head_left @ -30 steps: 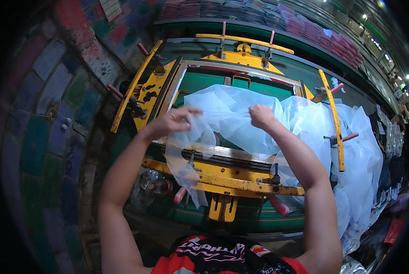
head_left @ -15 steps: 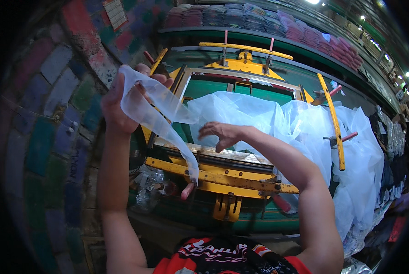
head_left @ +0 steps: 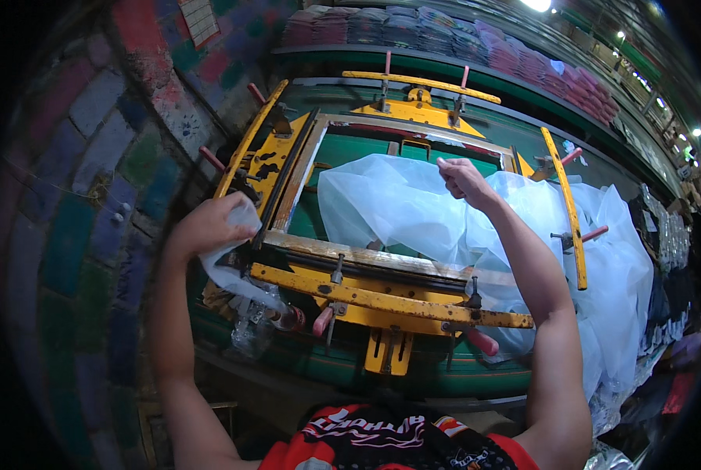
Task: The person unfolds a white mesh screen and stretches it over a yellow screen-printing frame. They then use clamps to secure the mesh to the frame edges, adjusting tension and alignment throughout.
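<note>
A wooden frame lies on a green bench, ringed by yellow metal bars with pink handles. Near the frame's front left corner is a bottle with a reddish label, lying tilted beside crumpled clear plastic; what the bottle holds is too small to tell. White sheer cloth lies loosely over the middle of the frame and spills well past its right side.

Just left of the frame, the person's left hand has its grip pressed together, pinching a strip of similar white cloth that hangs toward the bottle. The right hand is above the frame's far right part, fingers curled, over the cloth; whether its grip pinches any, I cannot tell.

Beyond the frame's far side, folded stacks in pink, purple and dark blue line a shelf. Left of the frame stands a wall of blocks painted purple, blue and green.
</note>
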### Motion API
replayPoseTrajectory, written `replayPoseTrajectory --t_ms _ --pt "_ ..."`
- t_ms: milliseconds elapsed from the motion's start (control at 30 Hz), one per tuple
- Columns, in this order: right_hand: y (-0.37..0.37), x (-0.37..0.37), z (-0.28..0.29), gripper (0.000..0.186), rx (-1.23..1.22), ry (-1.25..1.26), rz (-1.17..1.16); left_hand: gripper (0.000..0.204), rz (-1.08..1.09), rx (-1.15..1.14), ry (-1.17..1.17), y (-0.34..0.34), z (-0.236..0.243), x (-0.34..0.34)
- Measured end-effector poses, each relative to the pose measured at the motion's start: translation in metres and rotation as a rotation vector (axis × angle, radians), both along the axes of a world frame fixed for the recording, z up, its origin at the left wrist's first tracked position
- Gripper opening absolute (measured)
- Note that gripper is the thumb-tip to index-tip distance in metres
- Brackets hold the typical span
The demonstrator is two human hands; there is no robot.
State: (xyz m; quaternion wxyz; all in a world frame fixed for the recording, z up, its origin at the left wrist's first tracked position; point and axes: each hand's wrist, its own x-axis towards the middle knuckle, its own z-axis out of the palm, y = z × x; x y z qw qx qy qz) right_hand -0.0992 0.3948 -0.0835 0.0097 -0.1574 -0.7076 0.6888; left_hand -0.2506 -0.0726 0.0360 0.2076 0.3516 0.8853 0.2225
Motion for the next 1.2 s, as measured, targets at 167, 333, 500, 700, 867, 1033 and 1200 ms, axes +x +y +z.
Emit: replayPoseTrajectory --t_ms 167,333,500,700,867,1033,1200 --pt "-0.010 0.010 -0.002 0.036 0.197 -0.081 -0.075 0.035 0.050 0.059 -0.073 -0.027 0.016 0.016" --pt "-0.075 0.000 -0.010 0.059 0.575 0.125 0.427 0.047 0.038 0.192 -0.063 -0.046 0.032 0.038" --pt "-0.141 -0.019 -0.036 0.082 0.828 0.007 0.967 0.047 -0.030 -0.119 0.128 -0.069 0.053 0.066" --pt "-0.149 -0.011 -0.059 0.039 0.926 -0.309 1.084 0.024 -0.054 -0.472 0.241 -0.099 0.036 0.074" --pt "-0.124 -0.004 -0.044 0.058 0.572 -0.131 0.750 0.027 -0.065 0.399 -0.025 -0.110 0.015 0.069" --pt "-0.107 0.005 -0.015 0.052 0.335 -0.090 0.433 0.030 0.243 1.414 -0.656 -0.104 -0.021 0.076" --pt "-0.111 0.005 -0.007 0.047 0.934 0.069 0.417 0.021 -0.143 1.300 -1.170 -0.116 -0.045 0.075"
